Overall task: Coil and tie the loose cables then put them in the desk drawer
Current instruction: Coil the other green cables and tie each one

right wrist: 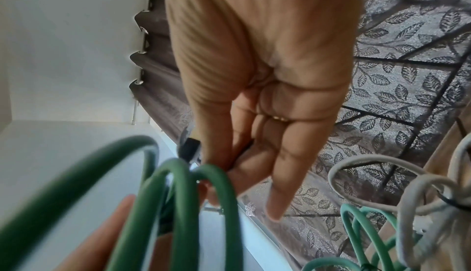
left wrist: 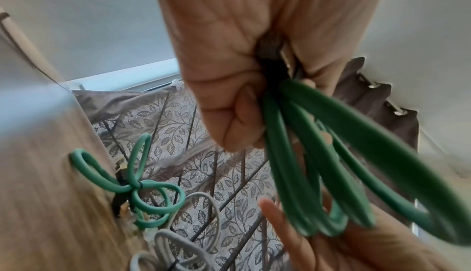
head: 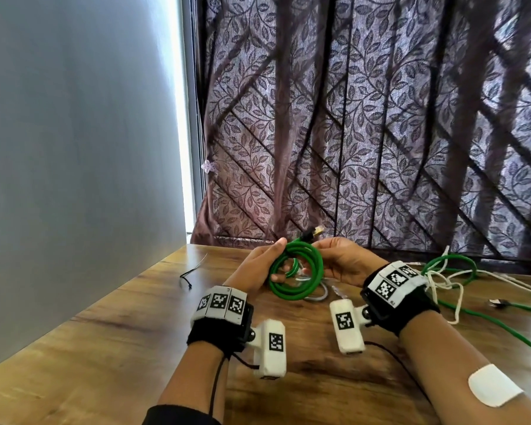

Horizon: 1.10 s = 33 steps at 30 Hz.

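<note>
A dark green cable coil [head: 298, 271] hangs above the wooden desk [head: 120, 326], held between both hands. My left hand [head: 276, 262] grips its left side, fingers curled round the loops [left wrist: 331, 174]. My right hand [head: 316, 259] pinches the coil's top right side by the black, gold-tipped plug [head: 314, 232], which sticks up behind; the plug [right wrist: 189, 150] sits beside the thumb and one finger [right wrist: 276, 204] points straight out. On the desk below lie a tied teal cable bundle [left wrist: 137, 186] and a tied grey bundle [left wrist: 178, 245]. No drawer is in view.
A black zip tie [head: 190, 276] lies on the desk to the left. Loose green cable [head: 451, 265] and white cord [head: 442, 283] tangle at the right, trailing toward the near right edge. A grey wall [head: 74, 148] stands at the left, with a leaf-patterned curtain [head: 380, 133] behind.
</note>
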Each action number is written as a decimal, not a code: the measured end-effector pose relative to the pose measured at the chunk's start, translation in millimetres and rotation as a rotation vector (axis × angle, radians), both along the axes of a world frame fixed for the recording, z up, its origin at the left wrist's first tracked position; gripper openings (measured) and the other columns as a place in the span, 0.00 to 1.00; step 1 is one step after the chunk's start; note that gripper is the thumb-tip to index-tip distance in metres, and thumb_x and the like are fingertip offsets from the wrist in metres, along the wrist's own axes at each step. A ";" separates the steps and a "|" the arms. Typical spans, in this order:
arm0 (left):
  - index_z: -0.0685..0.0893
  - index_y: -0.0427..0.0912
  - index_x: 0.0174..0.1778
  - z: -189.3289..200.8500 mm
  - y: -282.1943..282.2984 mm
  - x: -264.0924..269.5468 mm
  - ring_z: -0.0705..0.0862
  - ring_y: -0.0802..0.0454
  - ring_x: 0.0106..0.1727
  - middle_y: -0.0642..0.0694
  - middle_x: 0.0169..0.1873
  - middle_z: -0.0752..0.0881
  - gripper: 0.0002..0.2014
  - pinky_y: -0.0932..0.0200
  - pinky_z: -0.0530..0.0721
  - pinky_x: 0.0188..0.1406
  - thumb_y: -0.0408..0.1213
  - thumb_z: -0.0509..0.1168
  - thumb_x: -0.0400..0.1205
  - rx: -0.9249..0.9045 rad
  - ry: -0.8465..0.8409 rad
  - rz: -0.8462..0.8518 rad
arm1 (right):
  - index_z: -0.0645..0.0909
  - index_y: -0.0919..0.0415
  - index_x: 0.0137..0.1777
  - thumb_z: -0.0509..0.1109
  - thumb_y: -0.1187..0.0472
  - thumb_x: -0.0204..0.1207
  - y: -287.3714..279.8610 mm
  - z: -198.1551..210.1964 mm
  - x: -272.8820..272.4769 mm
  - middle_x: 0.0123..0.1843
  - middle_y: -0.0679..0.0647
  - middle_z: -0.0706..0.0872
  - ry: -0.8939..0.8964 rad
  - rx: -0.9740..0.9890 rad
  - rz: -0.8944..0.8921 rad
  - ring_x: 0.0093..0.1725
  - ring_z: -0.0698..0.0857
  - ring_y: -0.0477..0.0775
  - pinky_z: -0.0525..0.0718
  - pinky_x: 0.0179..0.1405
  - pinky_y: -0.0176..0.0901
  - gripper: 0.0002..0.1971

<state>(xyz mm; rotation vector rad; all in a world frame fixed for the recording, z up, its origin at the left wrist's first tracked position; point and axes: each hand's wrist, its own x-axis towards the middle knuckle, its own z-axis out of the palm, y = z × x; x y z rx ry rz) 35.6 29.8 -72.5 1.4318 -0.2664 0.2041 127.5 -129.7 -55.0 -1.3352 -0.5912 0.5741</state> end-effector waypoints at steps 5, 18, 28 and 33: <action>0.80 0.35 0.51 0.7 -8.0 -1.9 0.73 0.62 0.18 0.45 0.29 0.83 0.11 0.73 0.65 0.15 0.35 0.54 0.87 0.153 -0.104 0.092 | 0.84 0.70 0.39 0.64 0.75 0.75 -3.6 0.2 6.6 0.29 0.58 0.89 -0.006 0.009 -0.079 0.26 0.88 0.49 0.87 0.25 0.37 0.08; 0.80 0.37 0.48 1.5 -6.1 -2.6 0.69 0.62 0.18 0.46 0.28 0.87 0.07 0.74 0.67 0.17 0.35 0.59 0.80 0.136 -0.273 -0.055 | 0.87 0.64 0.42 0.66 0.72 0.71 -4.0 -1.0 -4.8 0.33 0.56 0.90 0.152 0.166 0.006 0.29 0.88 0.48 0.88 0.33 0.39 0.09; 0.88 0.46 0.44 -0.9 -1.3 -0.4 0.68 0.63 0.17 0.48 0.25 0.83 0.14 0.74 0.67 0.21 0.52 0.75 0.70 -0.080 -0.329 -0.123 | 0.88 0.67 0.47 0.88 0.62 0.49 3.8 -10.3 -4.8 0.47 0.64 0.90 0.113 0.376 0.287 0.43 0.90 0.56 0.86 0.51 0.50 0.24; 0.89 0.48 0.42 0.3 -4.7 -0.1 0.65 0.63 0.16 0.51 0.23 0.77 0.11 0.59 0.66 0.30 0.50 0.68 0.76 -0.161 -0.263 -0.132 | 0.80 0.60 0.37 0.90 0.62 0.43 9.3 -1.7 -11.6 0.37 0.53 0.85 0.095 0.479 0.164 0.37 0.88 0.49 0.89 0.37 0.43 0.25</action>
